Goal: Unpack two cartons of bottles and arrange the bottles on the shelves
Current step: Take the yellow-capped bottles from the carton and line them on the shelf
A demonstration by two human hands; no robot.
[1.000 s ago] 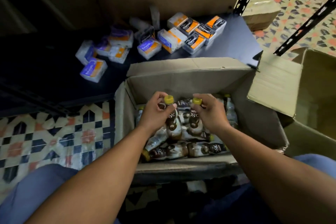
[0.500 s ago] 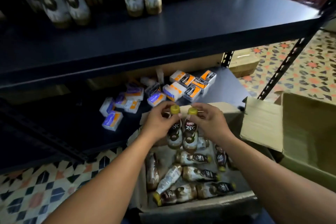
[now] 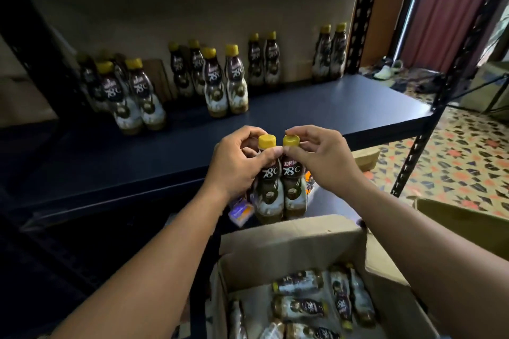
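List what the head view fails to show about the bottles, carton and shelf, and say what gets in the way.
- Head view: number of bottles in the carton; the bottom edge cuts it off.
- Head view: top of the label on the left bottle; the left hand covers it.
- Head view: labels on the rear shelf bottles; dim and blurred.
- Head view: the small boxes below; the left bottle and right bottle hide most.

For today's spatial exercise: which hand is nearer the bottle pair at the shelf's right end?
Right. The right hand is in front of the bottle pair, slightly left; the left hand is farther left.
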